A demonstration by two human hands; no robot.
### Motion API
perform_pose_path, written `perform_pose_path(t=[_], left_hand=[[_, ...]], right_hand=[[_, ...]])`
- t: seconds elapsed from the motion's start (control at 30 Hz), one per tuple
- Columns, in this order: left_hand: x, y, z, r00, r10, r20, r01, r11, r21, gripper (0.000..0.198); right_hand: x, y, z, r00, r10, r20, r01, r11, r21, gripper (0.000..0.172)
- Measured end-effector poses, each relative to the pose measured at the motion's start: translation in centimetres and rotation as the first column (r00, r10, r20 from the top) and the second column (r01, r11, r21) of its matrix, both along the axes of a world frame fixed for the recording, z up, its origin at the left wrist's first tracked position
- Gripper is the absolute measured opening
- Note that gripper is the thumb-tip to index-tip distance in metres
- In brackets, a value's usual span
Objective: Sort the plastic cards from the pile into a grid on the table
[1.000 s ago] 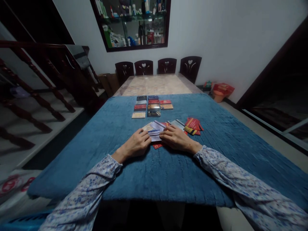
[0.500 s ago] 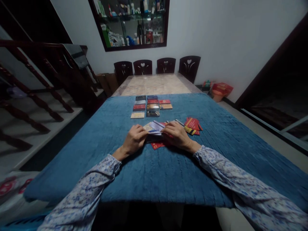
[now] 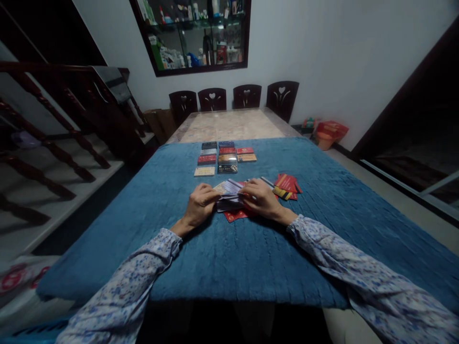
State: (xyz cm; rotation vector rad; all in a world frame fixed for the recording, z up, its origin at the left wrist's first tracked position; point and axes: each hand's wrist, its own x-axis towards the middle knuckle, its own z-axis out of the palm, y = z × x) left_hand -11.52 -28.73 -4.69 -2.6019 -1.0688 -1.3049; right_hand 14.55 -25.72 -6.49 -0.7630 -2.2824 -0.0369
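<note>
Between my two hands is a small stack of pale cards (image 3: 229,204), tilted on edge above the blue cloth. My left hand (image 3: 201,204) pinches its left end, and my right hand (image 3: 261,198) pinches the right end. Other light cards with dark stripes (image 3: 233,185) lie just behind the stack. A red card (image 3: 234,215) shows flat on the cloth below it, partly hidden by my right hand. Red and yellow cards (image 3: 287,185) lie fanned out to the right. Farther back, several card piles (image 3: 227,159) stand in three columns.
The blue cloth (image 3: 222,258) covers the near part of a long table with a bare marble-look far end (image 3: 233,122). Dark chairs (image 3: 247,97) stand behind it. A stair railing (image 3: 46,143) is at the left, and a red bag (image 3: 332,129) at the right.
The pale cards between my hands have tipped up, so that more of their stacked edges and near side shows. Both hands have stayed nearly in place, still gripping the ends.
</note>
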Motion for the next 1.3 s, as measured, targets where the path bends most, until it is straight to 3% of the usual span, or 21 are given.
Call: perform_pose_path(t=[0.23,0.6,0.87,1.03,1.3], left_hand=[[0.0,-0.1,0.1,1.0,0.008,0.009,-0.008,0.999,-0.04,0.023],[0.5,-0.1,-0.4,0.984,0.051,0.169,-0.042,0.997,-0.061,0.017],[0.6,0.1,-0.6,0.992,0.033,0.118,-0.02,0.994,-0.107,0.015],[0.6,0.0,-0.4,0.996,0.03,0.082,-0.021,0.993,-0.119,0.011],[0.4,-0.2,-0.1,0.985,0.048,0.166,-0.028,0.992,-0.122,0.025]], right_hand=[[0.0,0.0,0.2,1.0,0.013,-0.022,-0.013,1.0,-0.001,0.018],[-0.8,-0.3,0.9,0.979,0.05,-0.2,-0.085,0.981,-0.172,0.016],[-1.1,-0.5,0.7,0.964,0.029,-0.265,-0.094,0.968,-0.233,0.019],[-1.1,-0.4,0.5,0.987,-0.019,-0.161,-0.003,0.99,-0.139,0.02],[-0.9,-0.4,1.3,0.997,-0.073,-0.035,0.078,0.983,0.168,0.024]])
